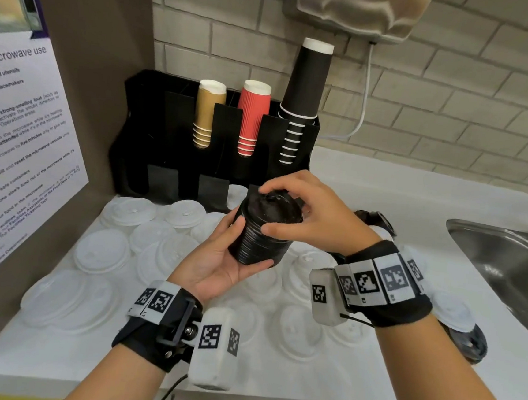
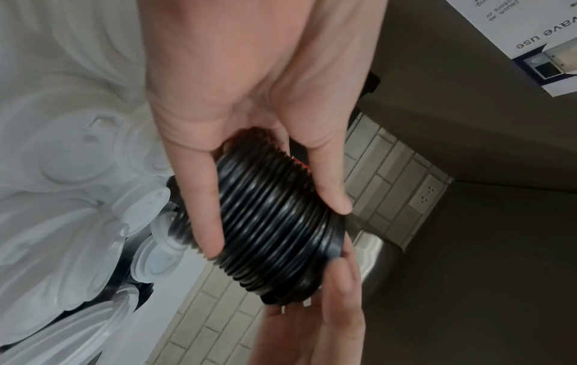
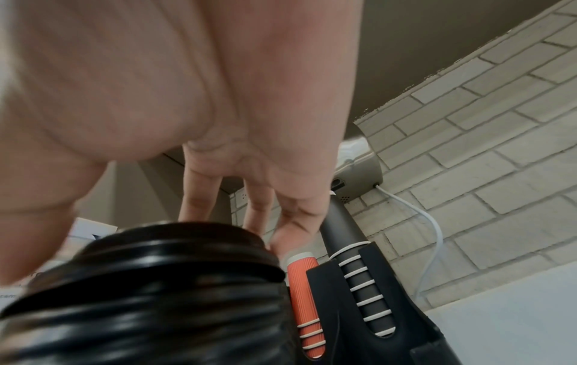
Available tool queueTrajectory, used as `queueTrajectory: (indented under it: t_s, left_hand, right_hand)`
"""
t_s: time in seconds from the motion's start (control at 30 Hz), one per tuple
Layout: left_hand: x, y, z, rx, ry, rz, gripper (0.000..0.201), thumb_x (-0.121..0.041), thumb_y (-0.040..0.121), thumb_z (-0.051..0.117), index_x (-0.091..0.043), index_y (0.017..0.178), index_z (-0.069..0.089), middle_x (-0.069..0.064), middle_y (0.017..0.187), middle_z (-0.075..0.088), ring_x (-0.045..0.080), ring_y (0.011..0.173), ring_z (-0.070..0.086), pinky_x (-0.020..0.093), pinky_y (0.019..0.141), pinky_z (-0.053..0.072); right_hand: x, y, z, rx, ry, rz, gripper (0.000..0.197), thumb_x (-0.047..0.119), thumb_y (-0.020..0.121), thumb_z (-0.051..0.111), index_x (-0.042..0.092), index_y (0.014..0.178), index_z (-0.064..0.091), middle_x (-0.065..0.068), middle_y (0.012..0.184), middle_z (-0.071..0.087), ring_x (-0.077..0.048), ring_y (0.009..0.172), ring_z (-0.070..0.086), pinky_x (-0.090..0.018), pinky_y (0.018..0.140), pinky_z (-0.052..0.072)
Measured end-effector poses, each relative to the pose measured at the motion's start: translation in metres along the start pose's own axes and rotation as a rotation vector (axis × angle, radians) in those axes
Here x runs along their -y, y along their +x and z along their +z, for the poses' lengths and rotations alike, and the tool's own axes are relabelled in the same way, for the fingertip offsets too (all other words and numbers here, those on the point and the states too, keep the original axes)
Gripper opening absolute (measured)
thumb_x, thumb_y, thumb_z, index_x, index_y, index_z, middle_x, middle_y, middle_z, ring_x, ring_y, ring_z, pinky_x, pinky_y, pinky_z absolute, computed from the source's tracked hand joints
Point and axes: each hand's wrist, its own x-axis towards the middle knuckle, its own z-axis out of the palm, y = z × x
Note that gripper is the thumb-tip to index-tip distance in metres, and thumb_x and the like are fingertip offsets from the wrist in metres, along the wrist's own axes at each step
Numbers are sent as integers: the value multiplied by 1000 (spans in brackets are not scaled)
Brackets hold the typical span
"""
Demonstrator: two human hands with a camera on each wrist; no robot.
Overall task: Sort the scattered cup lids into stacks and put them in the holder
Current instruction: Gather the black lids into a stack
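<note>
One stack of black plastic cup lids (image 1: 264, 231): left hand (image 1: 219, 259) cradles it, right hand (image 1: 312, 216) pinches its top. Far black plastic holder (image 1: 140, 144): three cup stacks, tan (image 1: 207, 115), red (image 1: 251, 119), black (image 1: 302, 98).

Glossy black lid stack (image 1: 264, 231), white lids (image 1: 101, 251), black holder (image 1: 140, 144), tan, red and white-striped black cups (image 1: 304, 85).

A steel sink (image 1: 503, 256) sits at right, a microwave notice (image 1: 16, 133) at left, brick wall (image 1: 456, 98) behind.

Sink (image 1: 507, 253) cut off at right edge
</note>
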Motion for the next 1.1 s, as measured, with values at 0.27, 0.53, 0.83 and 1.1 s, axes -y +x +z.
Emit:
queueTrajectory:
  t_s: [0.27,0.53,0.83,1.1]
  left_hand:
    - [-23,-5,-14,-27,14,101,52,-28,85,60,-26,137,51,6,130,64,29,115,64,41,73,59]
    - [-33,-10,-19,6,47,149,43,-30,86,62,-28,128,56,5,131,64,29,117,63,41,77,58]
    - [-30,-15,-20,-9,44,136,45,-29,88,61,-27,132,54,6,133,62,30,118,62,42,78,58]
    - [-32,-17,-18,-30,51,137,49,-29,89,58,-25,136,50,7,133,62,31,118,62,42,77,58]
  right_hand:
    - [-60,-32,-32,229,-436,523,18,40,88,60,24,96,57,5,98,60,-12,83,55,-20,64,39]
    - [-92,-56,4,404,-393,660,32,36,82,68,24,103,46,2,100,57,-14,85,54,-21,65,42]
    - [-106,-47,-34,-12,-65,585,19,12,94,51,23,108,58,0,108,61,-16,95,55,-20,73,43]
    - [-133,-47,-46,351,-458,852,87,48,73,76,37,145,27,-5,143,36,-29,130,40,-44,103,38]
